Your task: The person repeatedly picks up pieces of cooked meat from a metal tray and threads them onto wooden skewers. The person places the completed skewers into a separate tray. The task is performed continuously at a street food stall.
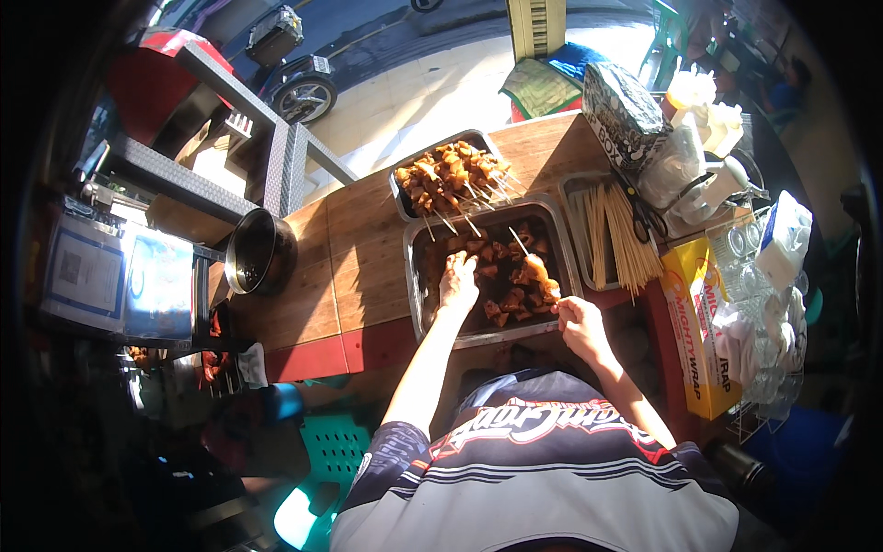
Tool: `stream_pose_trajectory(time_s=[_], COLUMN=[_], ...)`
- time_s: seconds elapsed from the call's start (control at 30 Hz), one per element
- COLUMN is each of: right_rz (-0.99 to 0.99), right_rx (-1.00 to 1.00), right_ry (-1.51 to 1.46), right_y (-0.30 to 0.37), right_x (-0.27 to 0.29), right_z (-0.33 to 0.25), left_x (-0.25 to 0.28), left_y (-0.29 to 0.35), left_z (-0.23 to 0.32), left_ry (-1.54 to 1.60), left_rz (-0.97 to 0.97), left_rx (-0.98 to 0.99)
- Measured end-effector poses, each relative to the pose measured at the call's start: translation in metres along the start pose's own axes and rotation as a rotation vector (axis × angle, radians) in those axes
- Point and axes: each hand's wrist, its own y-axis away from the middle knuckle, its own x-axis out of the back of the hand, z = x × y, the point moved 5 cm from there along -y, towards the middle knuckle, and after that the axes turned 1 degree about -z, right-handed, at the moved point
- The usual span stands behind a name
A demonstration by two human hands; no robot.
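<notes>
A metal tray (416, 276) of loose marinated meat pieces lies on the wooden table right in front of me. My left hand (457, 281) reaches into its left part, fingers down on the meat. Over the tray's right side, my right hand (579, 324) grips a bamboo skewer (536, 269) with several meat pieces threaded on it. Behind it, a second metal tray (397, 195) holds a pile of finished skewers (452, 175).
A tray of bare bamboo sticks (614, 235) with scissors (644, 213) stands to the right. A yellow wrap box (696, 322), plastic bags and a wire rack crowd the right edge. A dark pot (255, 250) sits at the table's left. A green stool (331, 455) is below.
</notes>
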Motion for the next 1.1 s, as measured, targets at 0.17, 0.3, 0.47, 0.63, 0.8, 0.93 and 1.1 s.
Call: stream_pose_trajectory(time_s=[0.17,0.3,0.47,0.63,0.8,0.93,1.1], right_rz=[-0.002,-0.105,-0.138,-0.121,-0.113,-0.122,-0.087], right_rx=[0.049,0.066,0.185,0.239,0.238,0.232,0.319], right_ry=[0.013,0.098,0.184,0.281,0.289,0.249,0.256], right_y=[0.007,0.019,0.031,0.032,0.033,0.034,0.034], right_x=[-0.001,-0.005,-0.009,-0.01,-0.012,-0.013,-0.016], right_z=[0.002,0.0,-0.011,-0.018,-0.023,-0.024,-0.023], left_x=[-0.011,-0.013,-0.014,0.005,0.01,0.011,0.013], left_y=[0.01,0.012,0.016,0.013,0.01,0.012,0.012], left_z=[-0.001,-0.019,-0.026,-0.02,-0.017,-0.014,-0.005], left_ry=[0.124,0.815,1.649,1.874,1.893,1.965,1.872], left_rz=[-0.03,0.013,-0.08,-0.12,-0.141,-0.191,-0.171], left_rx=[0.067,0.406,0.815,0.753,0.759,0.782,0.701])
